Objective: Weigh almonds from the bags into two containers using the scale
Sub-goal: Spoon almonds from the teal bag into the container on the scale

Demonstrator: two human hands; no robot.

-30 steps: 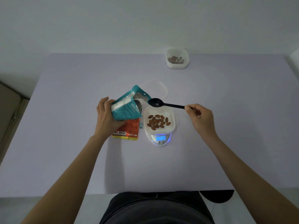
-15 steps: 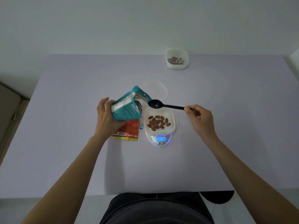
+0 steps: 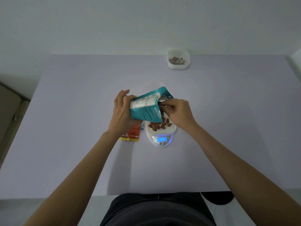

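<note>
Lavender desk (image 3: pixel 81 111) against a pale wall. At its middle a scale (image 3: pixel 162 141), its lit display reading 18, carries a white container (image 3: pixel 171 130) of almonds (image 3: pixel 158 126). The left hand (image 3: pixel 123 111) has its fingers wrapped round a teal bag (image 3: pixel 145 110), tilted above that container. The right hand (image 3: pixel 179 111) curls its fingers at the bag's mouth; what they pinch I cannot tell. A second container (image 3: pixel 178 66) stands at the far edge.

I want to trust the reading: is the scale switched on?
On. The scale has a display that glows blue and shows digits, just in front of the container of almonds resting on it.
</note>
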